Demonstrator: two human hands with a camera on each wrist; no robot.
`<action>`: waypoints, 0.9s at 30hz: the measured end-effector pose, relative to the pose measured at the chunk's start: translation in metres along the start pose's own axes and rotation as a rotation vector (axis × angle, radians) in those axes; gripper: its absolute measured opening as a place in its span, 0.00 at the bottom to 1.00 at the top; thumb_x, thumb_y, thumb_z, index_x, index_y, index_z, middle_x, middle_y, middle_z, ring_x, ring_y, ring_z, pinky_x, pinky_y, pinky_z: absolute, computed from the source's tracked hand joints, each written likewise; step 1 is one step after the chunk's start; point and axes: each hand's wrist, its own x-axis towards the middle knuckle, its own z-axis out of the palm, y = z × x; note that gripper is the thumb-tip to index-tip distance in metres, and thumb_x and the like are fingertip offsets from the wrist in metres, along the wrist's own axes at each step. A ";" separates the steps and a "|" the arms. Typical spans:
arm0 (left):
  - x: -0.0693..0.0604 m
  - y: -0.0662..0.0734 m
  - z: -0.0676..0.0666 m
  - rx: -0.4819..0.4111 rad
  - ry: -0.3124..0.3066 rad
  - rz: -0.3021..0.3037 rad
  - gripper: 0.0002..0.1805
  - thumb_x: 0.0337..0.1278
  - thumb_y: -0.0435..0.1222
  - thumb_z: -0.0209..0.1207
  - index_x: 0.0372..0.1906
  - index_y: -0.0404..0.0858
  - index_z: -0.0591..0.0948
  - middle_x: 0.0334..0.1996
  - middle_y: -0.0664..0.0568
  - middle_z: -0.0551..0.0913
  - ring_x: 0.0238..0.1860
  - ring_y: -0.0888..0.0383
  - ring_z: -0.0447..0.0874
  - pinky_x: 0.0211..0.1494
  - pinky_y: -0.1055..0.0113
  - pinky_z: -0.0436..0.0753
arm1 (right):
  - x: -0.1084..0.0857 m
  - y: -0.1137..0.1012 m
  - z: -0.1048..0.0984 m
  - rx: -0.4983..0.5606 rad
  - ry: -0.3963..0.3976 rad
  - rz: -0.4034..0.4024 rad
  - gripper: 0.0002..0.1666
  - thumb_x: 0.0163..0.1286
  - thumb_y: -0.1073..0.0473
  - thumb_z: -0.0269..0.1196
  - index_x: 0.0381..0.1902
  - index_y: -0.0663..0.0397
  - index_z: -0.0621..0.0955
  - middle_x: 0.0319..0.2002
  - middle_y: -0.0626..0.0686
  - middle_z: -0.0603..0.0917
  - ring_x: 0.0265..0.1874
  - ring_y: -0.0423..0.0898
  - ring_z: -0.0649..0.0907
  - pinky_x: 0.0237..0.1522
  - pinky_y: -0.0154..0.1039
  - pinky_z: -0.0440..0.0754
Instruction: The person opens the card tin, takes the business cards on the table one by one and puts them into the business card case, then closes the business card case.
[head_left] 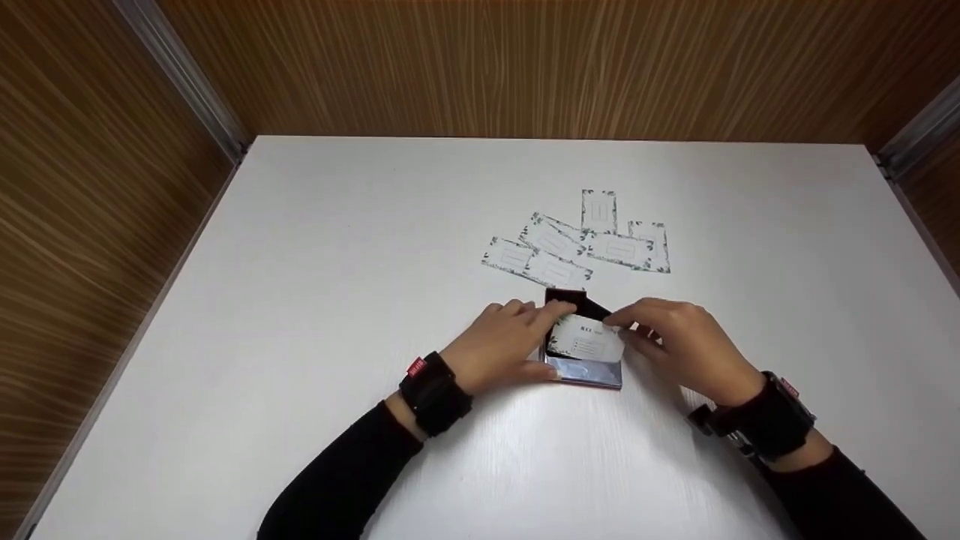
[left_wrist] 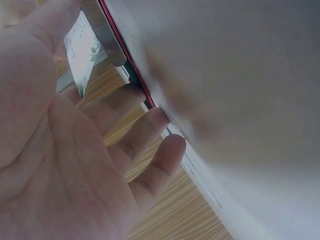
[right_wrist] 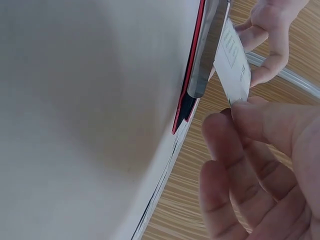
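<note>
A white business card (head_left: 586, 339) with leafy corners and printed text lies tilted over an opened card case (head_left: 589, 373). The case has a shiny silver front, a dark inside and a red edge. My right hand (head_left: 684, 346) pinches the card's right end between thumb and forefinger; in the right wrist view the card (right_wrist: 234, 65) stands raised above the silver part. On the other side my left hand (head_left: 501, 341) holds the case, thumb at its front edge and forefinger near the card's upper left corner. Its other fingers rest by the case in the left wrist view.
Beyond the case, several leaf-bordered white cards (head_left: 553, 268) lie spread and partly overlapping on the white table (head_left: 315, 300). Wood-grain panels (head_left: 525, 71) stand along the table's back and sides. Each wrist wears a black strap (head_left: 436, 394).
</note>
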 end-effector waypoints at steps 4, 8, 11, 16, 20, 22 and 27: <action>-0.001 -0.001 0.001 0.003 -0.011 -0.003 0.46 0.58 0.60 0.62 0.77 0.54 0.55 0.69 0.51 0.73 0.67 0.51 0.69 0.68 0.53 0.69 | -0.001 -0.001 0.003 -0.026 0.012 -0.019 0.21 0.56 0.74 0.71 0.45 0.49 0.88 0.39 0.42 0.89 0.33 0.36 0.84 0.35 0.36 0.84; -0.001 -0.001 0.001 0.004 -0.017 -0.005 0.44 0.59 0.59 0.62 0.76 0.53 0.59 0.74 0.52 0.68 0.70 0.51 0.67 0.69 0.51 0.68 | -0.001 -0.003 0.004 -0.066 -0.002 -0.017 0.19 0.58 0.72 0.71 0.45 0.47 0.88 0.39 0.42 0.89 0.34 0.34 0.84 0.36 0.37 0.84; 0.000 -0.001 0.002 0.007 -0.019 -0.004 0.42 0.59 0.59 0.62 0.76 0.53 0.60 0.76 0.51 0.63 0.71 0.51 0.66 0.70 0.50 0.67 | -0.001 -0.004 0.005 -0.083 -0.024 -0.002 0.18 0.59 0.70 0.71 0.45 0.47 0.88 0.39 0.42 0.89 0.34 0.35 0.84 0.37 0.39 0.84; 0.000 -0.002 0.001 0.015 -0.039 0.002 0.39 0.61 0.60 0.60 0.74 0.54 0.63 0.78 0.52 0.58 0.73 0.51 0.62 0.72 0.50 0.65 | 0.000 -0.004 0.004 -0.092 -0.087 0.016 0.15 0.61 0.65 0.71 0.46 0.46 0.88 0.41 0.42 0.89 0.35 0.35 0.85 0.38 0.38 0.84; -0.001 -0.001 0.002 0.028 -0.048 0.012 0.33 0.63 0.59 0.58 0.70 0.55 0.68 0.79 0.53 0.56 0.75 0.51 0.60 0.72 0.51 0.65 | -0.001 -0.006 0.005 -0.102 -0.132 0.024 0.15 0.61 0.63 0.72 0.47 0.45 0.88 0.41 0.41 0.89 0.35 0.34 0.84 0.38 0.39 0.84; -0.001 -0.001 0.002 0.040 -0.041 0.018 0.32 0.63 0.59 0.58 0.69 0.55 0.69 0.79 0.53 0.57 0.75 0.51 0.59 0.71 0.51 0.66 | -0.001 -0.007 0.005 -0.109 -0.135 0.022 0.16 0.61 0.62 0.73 0.47 0.44 0.88 0.41 0.40 0.89 0.35 0.34 0.84 0.37 0.39 0.84; -0.002 -0.001 0.002 0.054 -0.043 0.021 0.32 0.63 0.60 0.57 0.69 0.54 0.70 0.79 0.53 0.57 0.75 0.50 0.59 0.71 0.51 0.65 | -0.002 -0.009 0.007 -0.122 -0.132 -0.001 0.15 0.60 0.61 0.73 0.46 0.44 0.88 0.40 0.39 0.89 0.35 0.34 0.84 0.37 0.40 0.83</action>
